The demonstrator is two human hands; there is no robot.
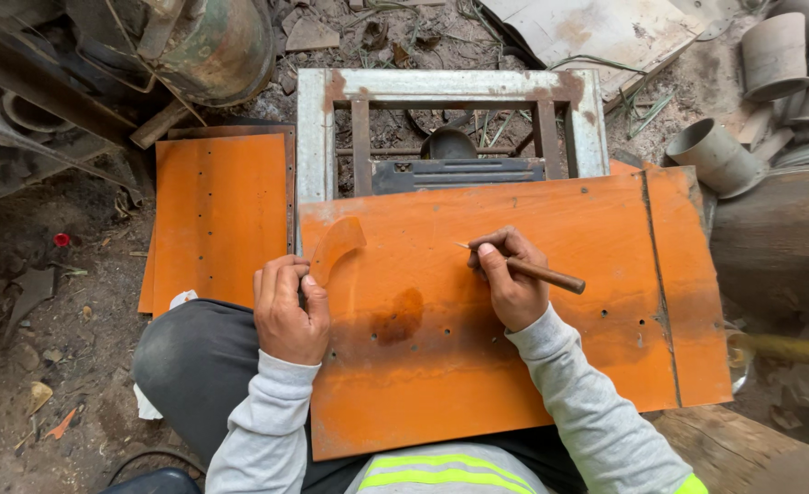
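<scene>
A large orange sheet with small holes lies across a rusty metal frame and my lap. My left hand rests on its left edge and holds a small curved orange piece flat against the sheet. My right hand grips a wooden-handled pointed tool, with its tip touching the sheet's upper middle. A narrower orange strip lies along the sheet's right side.
Another orange sheet lies on the dirt at left. Grey pipe sections and pots sit at right. A rusty drum and machinery stand at upper left. A log is at right.
</scene>
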